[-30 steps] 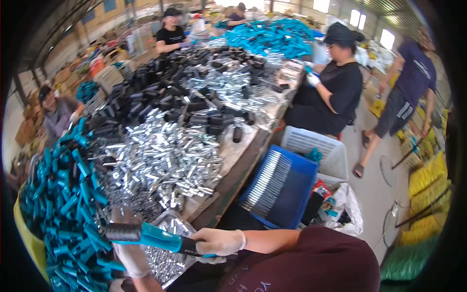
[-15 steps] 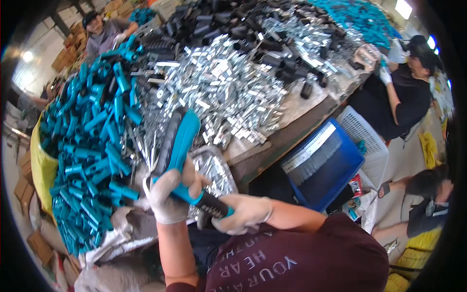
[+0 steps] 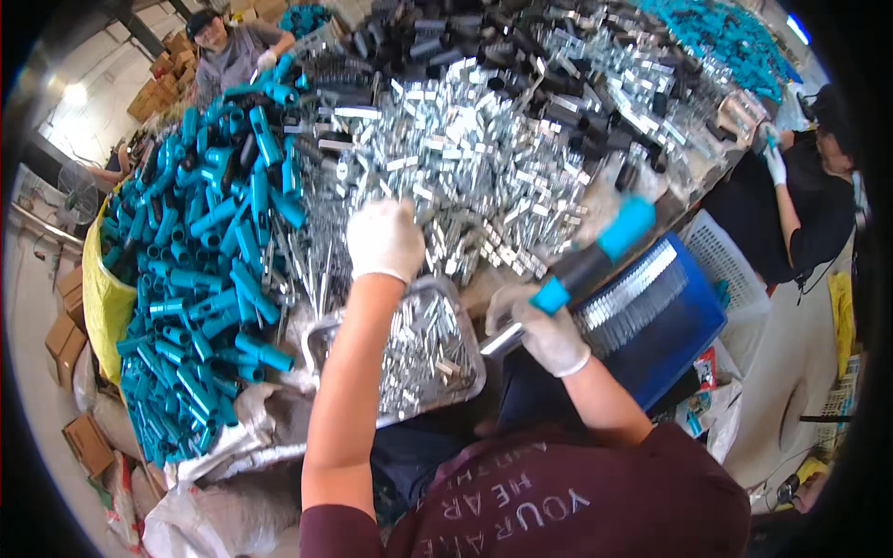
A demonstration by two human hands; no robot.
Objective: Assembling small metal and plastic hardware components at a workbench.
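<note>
Black-blue handle tool, tilted up-right, held above blue crate.

Factory assembly shop: worktable w/ heaps of metal parts, teal handles.

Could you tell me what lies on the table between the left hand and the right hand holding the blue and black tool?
In the head view, between the left hand and the right hand, which holds the blue and black tool, lie loose silver metal clips and the metal tray holding more of them.

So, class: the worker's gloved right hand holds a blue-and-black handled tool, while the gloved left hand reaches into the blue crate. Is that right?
Not quite. In the head view the left hand reaches to the heap of silver metal parts, not the blue crate. The right hand does hold the tool.
</note>
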